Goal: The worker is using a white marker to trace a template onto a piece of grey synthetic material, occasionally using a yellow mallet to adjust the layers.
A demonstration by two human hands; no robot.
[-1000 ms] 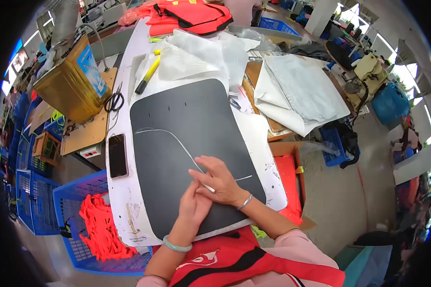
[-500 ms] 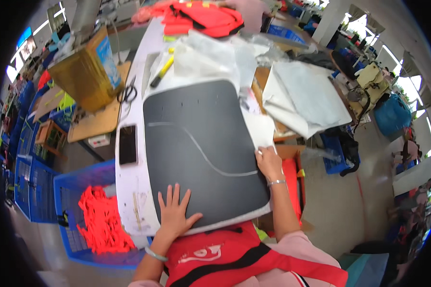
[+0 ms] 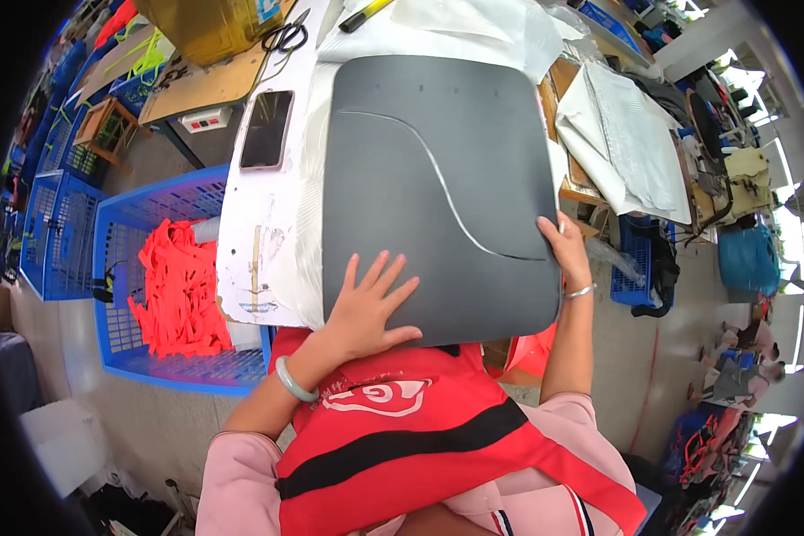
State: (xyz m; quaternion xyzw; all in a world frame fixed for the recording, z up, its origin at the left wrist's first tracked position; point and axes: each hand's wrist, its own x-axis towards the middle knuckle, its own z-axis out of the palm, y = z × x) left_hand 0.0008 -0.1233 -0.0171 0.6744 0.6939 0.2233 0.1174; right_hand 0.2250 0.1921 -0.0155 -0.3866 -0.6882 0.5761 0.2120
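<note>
A dark grey rounded board (image 3: 402, 196) with a pale S-shaped curved line across it lies before me on white sheets. My left hand (image 3: 362, 308) rests flat on its near left part, fingers spread. At the right edge my right hand (image 3: 565, 248) grips the board, thumb on top; the other fingers are partly hidden behind the edge. White textured sheeting (image 3: 309, 223) shows along the board's left side.
A phone (image 3: 266, 130) and black scissors (image 3: 286, 36) lie on the white table (image 3: 241, 241) to the left. Below stands a blue crate (image 3: 134, 344) of red-orange strips (image 3: 177, 286). White sheets (image 3: 621, 143) lie at the right, beside another blue crate (image 3: 630, 268).
The view has tilted downward. The board has shifted right relative to the phone, baring white sheeting at its left. My right thumb has come onto the board's edge; my left hand stays flat.
</note>
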